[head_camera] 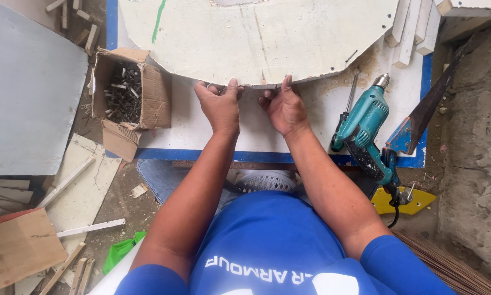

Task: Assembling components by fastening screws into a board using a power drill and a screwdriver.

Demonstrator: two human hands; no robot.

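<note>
I am viewing 2 hands gripping near edge of round white board (pixel 256 38) lying on blue-edged bench (pixel 267 157): left hand (pixel 219 106) and right hand (pixel 285 108) pinching rim, close together. Teal drill (pixel 366 131) resting right; cardboard box of screws (pixel 126 93) left.

Just beyond fingertips (pixel 233 83): board (pixel 256 35) edge. Left of fingers: box (pixel 126 95) of screws (pixel 122 92). Right: screwdriver (pixel 350 98), drill (pixel 366 131), saw (pixel 423 112).

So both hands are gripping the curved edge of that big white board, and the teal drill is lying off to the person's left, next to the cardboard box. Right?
Not quite. The head view shows the teal drill on the person's right, beside a handsaw. The cardboard box is on the left. Both the left hand and right hand do grip the white board at its curved edge.
</note>
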